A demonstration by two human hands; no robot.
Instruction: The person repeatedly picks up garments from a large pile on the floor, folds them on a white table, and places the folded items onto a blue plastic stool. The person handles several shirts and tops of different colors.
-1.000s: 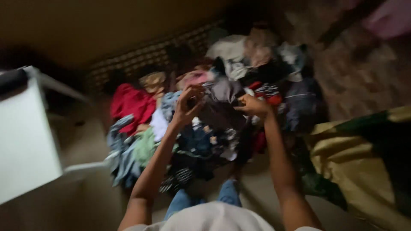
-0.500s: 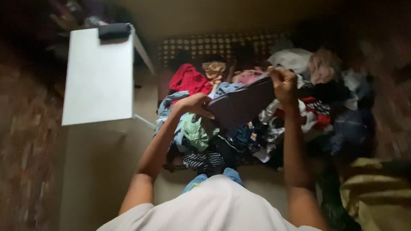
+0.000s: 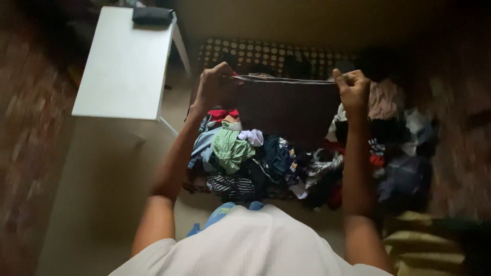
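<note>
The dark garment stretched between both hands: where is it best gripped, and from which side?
Probably at the two top corners, from above. The dark garment hangs flat from its taut upper edge, with the left hand and right hand pinching opposite ends, above the clothes pile.

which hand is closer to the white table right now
Left. The left hand grips one top corner of the dark garment just right of the white table. The right hand holds the other corner, farther right, across the garment.
</note>
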